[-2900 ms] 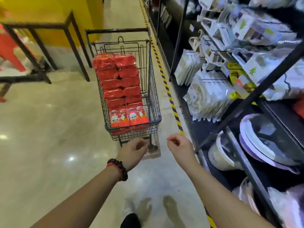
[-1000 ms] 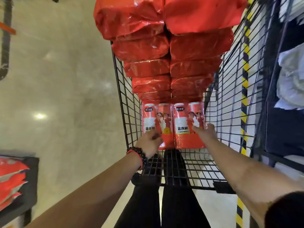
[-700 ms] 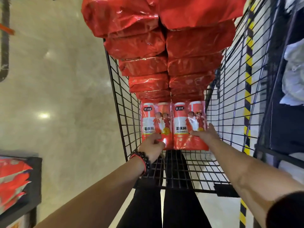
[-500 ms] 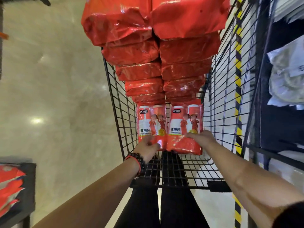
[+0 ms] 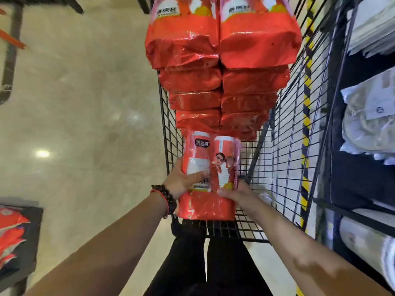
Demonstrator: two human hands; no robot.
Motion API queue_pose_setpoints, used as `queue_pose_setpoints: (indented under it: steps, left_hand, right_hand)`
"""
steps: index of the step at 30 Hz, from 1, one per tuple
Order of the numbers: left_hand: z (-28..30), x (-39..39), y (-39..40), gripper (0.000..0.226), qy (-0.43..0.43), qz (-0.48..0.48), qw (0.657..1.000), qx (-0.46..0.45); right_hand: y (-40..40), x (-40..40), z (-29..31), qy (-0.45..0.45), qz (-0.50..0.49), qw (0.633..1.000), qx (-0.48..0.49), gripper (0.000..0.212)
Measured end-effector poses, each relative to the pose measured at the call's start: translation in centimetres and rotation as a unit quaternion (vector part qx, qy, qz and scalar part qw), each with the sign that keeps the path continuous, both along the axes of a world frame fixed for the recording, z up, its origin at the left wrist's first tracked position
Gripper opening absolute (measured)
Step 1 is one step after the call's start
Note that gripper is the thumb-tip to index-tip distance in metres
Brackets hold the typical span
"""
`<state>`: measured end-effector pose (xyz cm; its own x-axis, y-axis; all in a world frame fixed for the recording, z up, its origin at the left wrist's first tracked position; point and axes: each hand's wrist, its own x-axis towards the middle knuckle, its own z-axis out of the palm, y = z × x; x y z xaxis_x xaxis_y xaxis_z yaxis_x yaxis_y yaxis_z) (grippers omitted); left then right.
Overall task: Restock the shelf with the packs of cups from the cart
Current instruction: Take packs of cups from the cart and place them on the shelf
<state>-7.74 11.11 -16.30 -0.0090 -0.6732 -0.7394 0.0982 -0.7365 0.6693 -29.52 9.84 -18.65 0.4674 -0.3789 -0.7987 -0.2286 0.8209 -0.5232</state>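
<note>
Pack of cups [image 5: 210,176] sits at the near end of the wire cart [image 5: 284,146] — left hand [image 5: 181,180] and right hand [image 5: 237,192] curl round its sides. Probably light, crushable, slick film wrap; grip mid-body, gently.

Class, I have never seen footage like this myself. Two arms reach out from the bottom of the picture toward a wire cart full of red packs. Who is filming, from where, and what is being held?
There is no machine here. A person wears a wide-angle camera on the head, looking forward and down, so you see that person's own arms and black trousers. The wire cart is stacked with red packs of cups. Both hands hold one pack at the cart's near end: the left hand, with a beaded bracelet at its wrist, grips its left side, and the right hand grips its right side. At the right edge stands the dark shelf, with white wrapped goods on it.
</note>
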Motion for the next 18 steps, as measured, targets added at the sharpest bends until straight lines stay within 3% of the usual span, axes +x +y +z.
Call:
queue_pose_setpoints:
  steps: [3, 6, 9, 12, 15, 18]
  left_hand:
    - [0.6, 1.1, -0.1, 0.091, -0.064, 0.004, 0.998, -0.014]
    - [2.3, 1.5, 0.1, 0.085, -0.141, 0.042, 0.988, -0.037]
    - [4.0, 2.7, 0.7, 0.071, -0.181, 0.099, 0.976, -0.066]
    - [5.5, 3.9, 1.3, 0.067, -0.199, 0.13, 0.969, -0.062]
    - [6.0, 4.6, 2.1, 0.07, -0.22, 0.128, 0.966, -0.051]
    - [6.1, 4.9, 3.1, 0.081, -0.245, 0.121, 0.961, -0.042]
  right_hand:
    - [-0.7, 0.5, -0.3, -0.021, -0.014, 1.0, -0.003, 0.059]
    - [-2.1, 1.1, -1.5, -0.054, -0.097, 0.993, 0.044, 0.051]
    - [-3.0, 2.3, -4.2, 0.067, -0.204, 0.974, 0.066, 0.029]
    - [-3.5, 3.5, -7.9, 0.188, -0.135, 0.972, 0.047, 0.014]
    - [-3.9, 5.1, -11.4, 0.273, -0.049, 0.96, 0.032, 0.037]
    - [-4.4, 6.6, -14.1, 0.282, -0.008, 0.959, 0.013, 0.075]
